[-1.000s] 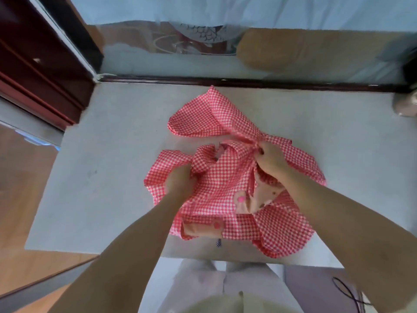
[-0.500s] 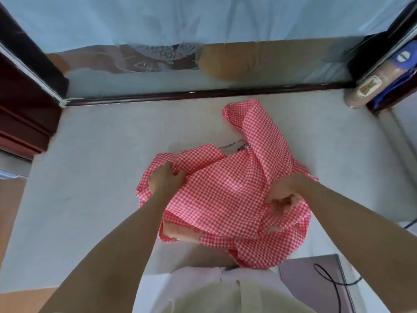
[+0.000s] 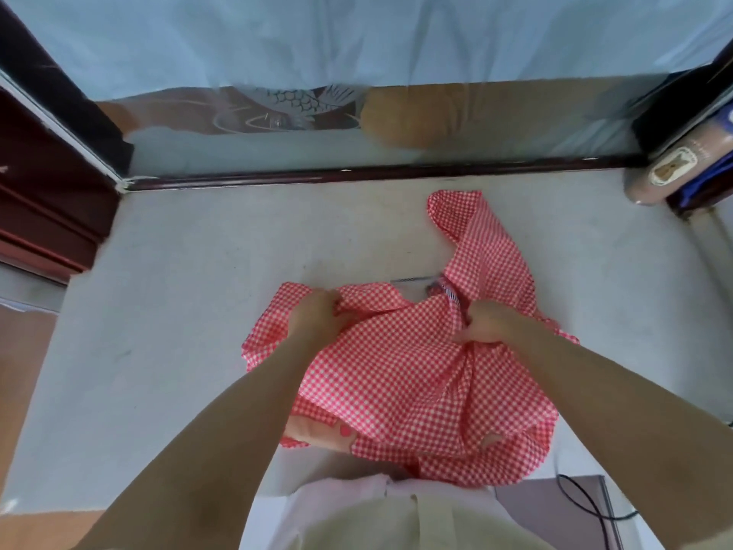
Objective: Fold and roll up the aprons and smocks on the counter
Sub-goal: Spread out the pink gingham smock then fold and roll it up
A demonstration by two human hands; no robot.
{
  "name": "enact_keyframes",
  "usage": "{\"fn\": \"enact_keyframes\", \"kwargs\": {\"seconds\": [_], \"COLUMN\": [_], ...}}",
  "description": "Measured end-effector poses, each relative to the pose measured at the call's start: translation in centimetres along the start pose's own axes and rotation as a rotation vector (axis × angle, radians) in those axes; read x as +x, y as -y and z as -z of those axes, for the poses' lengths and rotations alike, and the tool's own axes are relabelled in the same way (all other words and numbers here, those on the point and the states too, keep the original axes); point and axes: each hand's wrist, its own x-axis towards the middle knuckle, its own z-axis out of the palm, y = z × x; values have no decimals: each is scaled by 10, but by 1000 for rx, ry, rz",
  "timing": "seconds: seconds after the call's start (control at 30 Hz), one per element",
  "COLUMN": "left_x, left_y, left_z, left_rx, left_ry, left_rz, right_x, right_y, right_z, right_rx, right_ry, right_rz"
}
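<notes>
From the head camera, a red-and-white checked smock [image 3: 420, 375] lies crumpled on the pale counter [image 3: 178, 295], its near hem hanging over the front edge. The left hand [image 3: 315, 315] grips bunched cloth near the smock's left shoulder; the right hand [image 3: 486, 321] pinches a fold beside the collar.

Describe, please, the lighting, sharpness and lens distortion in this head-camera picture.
Head view: soft, even light, with only faint shadow under the smock on the counter. Head view: the wide lens stretches the forearms toward the lower corners. Head view: the checks look crisp by the left hand and right hand, while the glass behind shows hazy reflections.
</notes>
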Motion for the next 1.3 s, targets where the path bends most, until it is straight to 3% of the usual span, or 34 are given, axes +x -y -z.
{"fn": "enact_keyframes", "kwargs": {"seconds": [0.07,0.13,0.2,0.23,0.27,0.33,0.4,0.43,0.5,0.57,0.6,0.67,0.73,0.83,0.93,1.0,1.1,1.17,1.23,1.3], "left_x": [2,4,7,8,8,4,0,0,1,6,10,22,34,44,44,50,68,84,98,107], "left_y": [-3,-11,-13,-11,-9,-6,-4,-4,-10,-24,-32,-45,-51,-43,-32,-31,-43,-52,-57,-55], "left_z": [5,17,28,31,32,27,20,18,15,15,15,13,6,-7,-11,-8,0,1,0,-4], "left_rx": [-64,-132,-188,-191,-170,-44,120,162,153,153,152,145,210,400,403,362,369,313,247,245], "left_ry": [-189,-355,-405,-368,-304,-170,-192,-263,-405,-453,-434,-288,-54,239,326,245,-53,-135,-98,-26], "left_rz": [64,227,404,483,542,605,551,456,184,-26,-99,-188,-190,-3,260,310,152,54,69,128], "right_x": [0,0,-4,-7,-10,-11,-18,-20,-18,-12,-9,-1,6,14,12,17,32,45,61,70], "right_y": [-15,-28,-31,-29,-30,-34,-38,-38,-36,-25,-19,-8,-8,-33,-69,-81,-70,-54,-46,-50], "right_z": [0,5,13,17,21,21,16,14,13,15,18,16,7,-6,-2,5,23,28,26,17], "right_rx": [-24,186,414,451,413,235,100,67,133,239,252,176,26,-158,1,23,-15,61,24,-2], "right_ry": [-173,-581,-968,-1041,-996,-609,-282,-254,-524,-845,-875,-754,-632,-533,-220,-201,-471,-545,-417,-140], "right_rz": [9,-31,-85,-119,-150,-251,-347,-330,-154,178,354,526,444,-70,-467,-471,-152,27,-62,-196]}}
